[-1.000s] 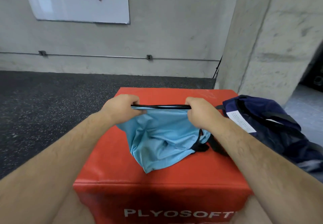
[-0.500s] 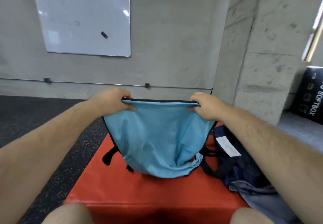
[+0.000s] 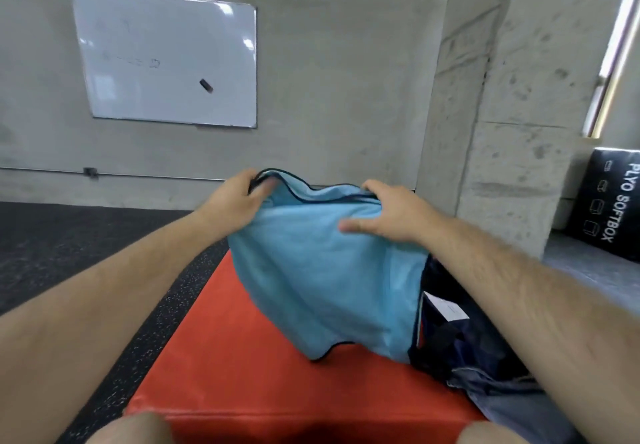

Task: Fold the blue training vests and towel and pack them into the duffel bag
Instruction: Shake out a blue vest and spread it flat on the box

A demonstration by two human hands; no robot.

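Head view: left grip [image 3: 235, 201] and right grip [image 3: 388, 217] both clasp the blue vest [image 3: 322, 270]. Folding seems in hand; next, halve it evenly.

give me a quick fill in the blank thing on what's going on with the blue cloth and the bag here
1. The left hand and the right hand hold up a light blue ___ by its top edge.
2. The vest has trim coloured ___.
3. Below it stands a padded box coloured ___.
4. The dark blue duffel bag lies on the box, to the ___ of the vest.

Missing words: vest; black; red; right
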